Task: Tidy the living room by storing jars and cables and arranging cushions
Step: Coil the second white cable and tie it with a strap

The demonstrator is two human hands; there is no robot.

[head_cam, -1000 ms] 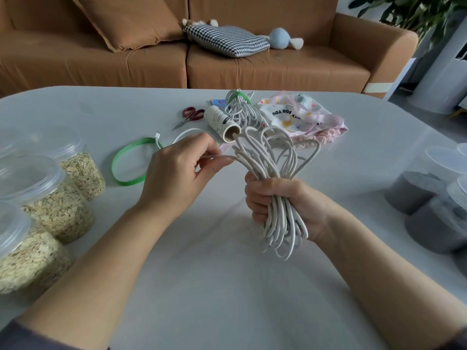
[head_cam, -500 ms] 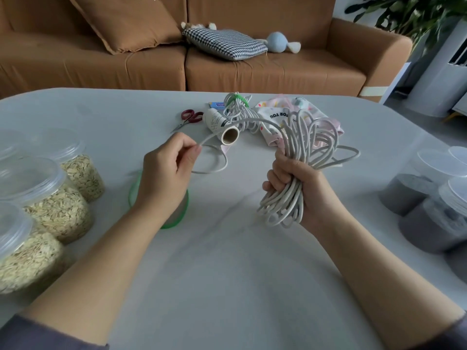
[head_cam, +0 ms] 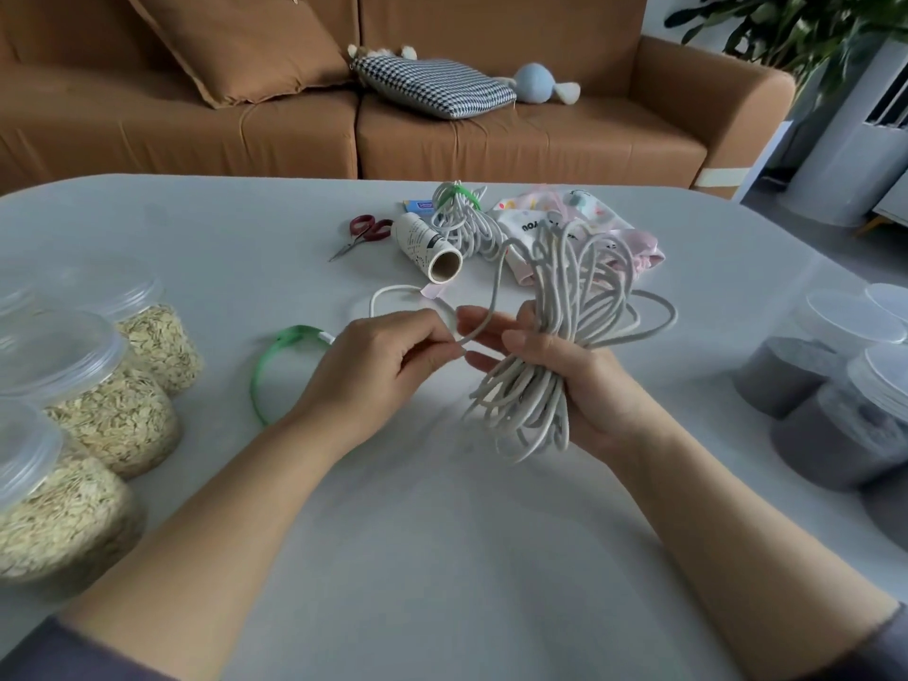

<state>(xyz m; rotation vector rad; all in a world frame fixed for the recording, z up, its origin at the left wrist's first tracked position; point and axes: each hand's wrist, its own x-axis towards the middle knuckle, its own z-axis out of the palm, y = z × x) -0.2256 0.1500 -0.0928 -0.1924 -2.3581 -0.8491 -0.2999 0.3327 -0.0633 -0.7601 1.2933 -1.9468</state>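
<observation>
A bundle of white cable (head_cam: 580, 297) stands in loops above the grey table (head_cam: 393, 557), and my right hand (head_cam: 575, 385) holds it around its middle, fingers reaching left. My left hand (head_cam: 373, 366) pinches the bundle's loose strand right beside those fingers. A green strap (head_cam: 272, 358) lies on the table behind my left hand. A second white cable coil (head_cam: 464, 221), bound with a green tie, rests farther back. On the brown sofa (head_cam: 516, 145) lie a brown cushion (head_cam: 245, 41) and a houndstooth cushion (head_cam: 432, 86).
Three lidded jars of oats (head_cam: 98, 400) stand at the left edge, grey-filled jars (head_cam: 835, 415) at the right. A paper roll (head_cam: 430, 245), red scissors (head_cam: 366, 231) and a patterned pink cloth (head_cam: 594, 216) sit mid-table. A blue plush toy (head_cam: 538, 83) lies on the sofa.
My left hand has moved right with the loose strand until it meets my right hand. My right hand's fingers have loosened and stretched out, and the green strap now shows behind my left hand.
</observation>
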